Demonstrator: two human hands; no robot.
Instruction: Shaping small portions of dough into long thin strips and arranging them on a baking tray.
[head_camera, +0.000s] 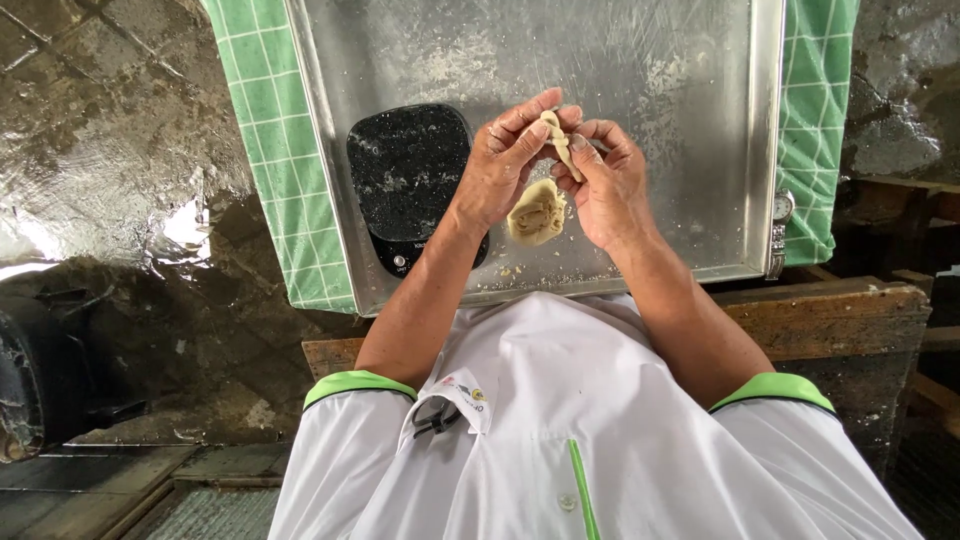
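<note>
The left hand (505, 165) and the right hand (605, 185) are meeting above the middle of the metal tray (640, 60), and between them they are working one lump of pale dough (537, 212). The fingers (525, 125) of the left hand are pinching narrow on a thin strip that is rising from the lump, while the right hand's fingers are closing on the same strip from the other side, with the bulk of the lump hanging just below, cradled between the two palms and held clear of the tray. Judging by the rough, folded look of the lump, the shaping is seeming only partly done: no finished pieces are lying anywhere on the tray, only flour dust and a few crumbs near its near edge. Counting what is showing: one dough lump, one tray, one black kitchen scale (410, 180) sitting at the tray's near left corner just beside the left wrist, one green checked cloth (270, 140) spreading under the tray, and one wristwatch (781, 225) hanging off the tray's right edge.
</note>
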